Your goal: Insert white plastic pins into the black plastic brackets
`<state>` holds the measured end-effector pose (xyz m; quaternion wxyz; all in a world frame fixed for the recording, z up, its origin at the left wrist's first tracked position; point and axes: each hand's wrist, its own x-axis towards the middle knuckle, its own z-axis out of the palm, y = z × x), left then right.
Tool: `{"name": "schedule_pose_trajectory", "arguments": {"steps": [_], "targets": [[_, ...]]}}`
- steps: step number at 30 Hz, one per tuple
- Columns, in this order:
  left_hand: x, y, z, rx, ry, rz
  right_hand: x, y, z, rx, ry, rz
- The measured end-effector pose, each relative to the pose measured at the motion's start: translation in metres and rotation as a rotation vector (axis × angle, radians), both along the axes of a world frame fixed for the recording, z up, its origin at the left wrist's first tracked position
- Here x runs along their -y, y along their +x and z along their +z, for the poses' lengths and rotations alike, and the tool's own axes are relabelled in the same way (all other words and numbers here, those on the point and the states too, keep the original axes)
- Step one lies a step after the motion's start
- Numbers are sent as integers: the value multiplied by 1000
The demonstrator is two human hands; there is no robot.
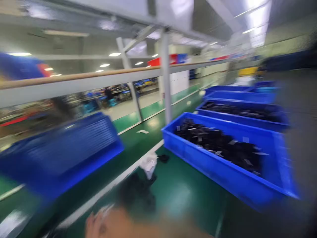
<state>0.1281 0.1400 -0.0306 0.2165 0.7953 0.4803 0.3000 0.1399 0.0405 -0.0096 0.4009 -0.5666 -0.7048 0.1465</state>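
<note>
Apparently, some handling of loose dark stuff is being done low over the green floor (pixel 188 198), between a blue tub (pixel 208 165) and a blue crate (pixel 61 155). The tub is partly filled with black pieces (pixel 215 140), flecked with pale bits; the crate, on the other side, is seen tilted and smeared by blur. At the bottom edge a bare hand (pixel 111 224) is partly cut off, and whether it is the left or the right cannot be told. Its fingers (pixel 90 222) are pointed leftward, but whether they are apart, together or clamped on something cannot be told. For a grip on the dark bundle (pixel 135 191) just beyond, they would need to be spread and turned toward it, by judgement. The bundle is blurred, lumpy and probably soft; it is placed in front of the hand, near the tub, though whether it is held or laid down is not shown. At its far end a crumpled white cloth (pixel 148 163) is seen, with a small black scrap (pixel 163 158) just beside it.
</note>
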Motion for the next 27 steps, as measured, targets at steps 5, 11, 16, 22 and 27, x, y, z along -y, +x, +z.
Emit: {"name": "schedule_pose_trajectory", "arguments": {"steps": [5,11,16,22,27], "targets": [[64,-131,-27,-56,65,19,-17,-9,-24,105,-21,-7],[92,-136,-8,-91,48,98,-34,3,-56,357,254,82],[95,-139,-10,-69,117,115,-51,12,-70,434,378,135],[93,-137,-19,-83,129,103,-59,17,-68,502,341,152],[94,-138,-23,-36,125,91,-62,23,-72,479,370,133]]}}
